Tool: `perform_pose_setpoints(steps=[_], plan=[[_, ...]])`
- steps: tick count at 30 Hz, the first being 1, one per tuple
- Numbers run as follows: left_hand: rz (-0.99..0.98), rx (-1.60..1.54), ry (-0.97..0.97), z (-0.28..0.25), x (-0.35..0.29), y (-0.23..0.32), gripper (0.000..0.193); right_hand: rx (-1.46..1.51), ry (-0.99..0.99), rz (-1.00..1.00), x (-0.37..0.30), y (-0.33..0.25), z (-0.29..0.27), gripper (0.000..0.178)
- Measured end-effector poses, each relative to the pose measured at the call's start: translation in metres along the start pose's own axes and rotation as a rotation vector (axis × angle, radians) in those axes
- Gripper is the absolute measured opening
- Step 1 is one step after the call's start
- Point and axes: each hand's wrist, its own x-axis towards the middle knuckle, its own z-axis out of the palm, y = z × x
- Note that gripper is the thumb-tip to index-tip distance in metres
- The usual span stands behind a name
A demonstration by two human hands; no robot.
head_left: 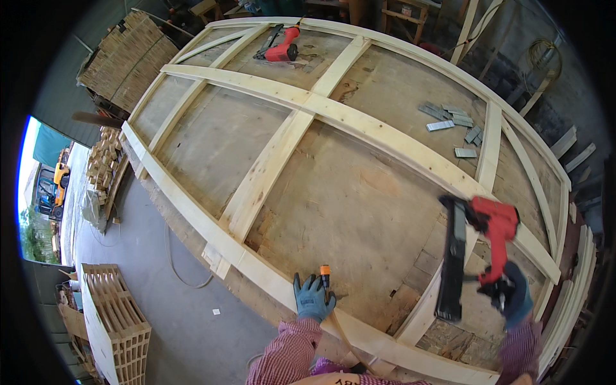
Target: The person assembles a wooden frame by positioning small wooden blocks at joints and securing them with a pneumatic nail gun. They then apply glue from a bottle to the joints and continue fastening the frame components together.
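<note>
My left hand (pixel 313 299), in a blue glove, is at the near beam of a pale wooden frame (pixel 256 269). An air hose (pixel 346 337) with an orange-tipped coupling (pixel 325 271) is held between its thumb and forefinger; the other fingers point forward over the wood. On the right, my gloved right hand (pixel 515 296) is closed round the handle of a red and black nail gun (pixel 494 231). That tool is raised over the frame's right part, its long black magazine toward the left. Motion slightly blurs this hand.
Another red nail gun (pixel 281 50) lies at the frame's far side. Several strips of staples or nails (pixel 449 117) rest on the worktable (pixel 359 186) inside the frame. Stacked wood (pixel 125 61) stands far left, slatted wooden pieces (pixel 119 321) near left, and long boards (pixel 568 301) at right.
</note>
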Motion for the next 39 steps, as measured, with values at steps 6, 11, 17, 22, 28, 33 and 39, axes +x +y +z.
perform_pose_setpoints(steps=[6,11,17,22,28,33,39], plan=[[-0.012,-0.059,-0.025,-0.001,0.003,-0.002,0.033,0.198,-0.242,-0.03,0.23,-0.047,0.139,0.018],[-0.012,-0.066,-0.033,0.002,0.009,-0.005,0.031,0.277,-0.269,-0.224,0.376,-0.06,0.248,0.03],[-0.028,-0.046,-0.071,-0.002,0.01,-0.004,0.03,0.286,-0.305,-0.527,0.416,-0.034,0.256,0.021],[-0.004,-0.049,-0.04,-0.005,0.006,-0.004,0.032,0.2,-0.402,-0.34,0.319,-0.027,0.21,0.033],[0.006,-0.067,0.037,0.0,-0.004,-0.003,0.029,-0.096,-0.373,-0.03,0.177,0.059,0.101,0.032],[0.038,-0.024,0.052,0.005,-0.012,-0.002,0.028,-0.422,-0.264,0.177,0.049,0.151,0.021,0.033],[0.084,-0.055,0.109,0.015,-0.019,-0.007,0.029,-0.403,-0.101,0.178,-0.042,0.198,-0.036,0.031]])
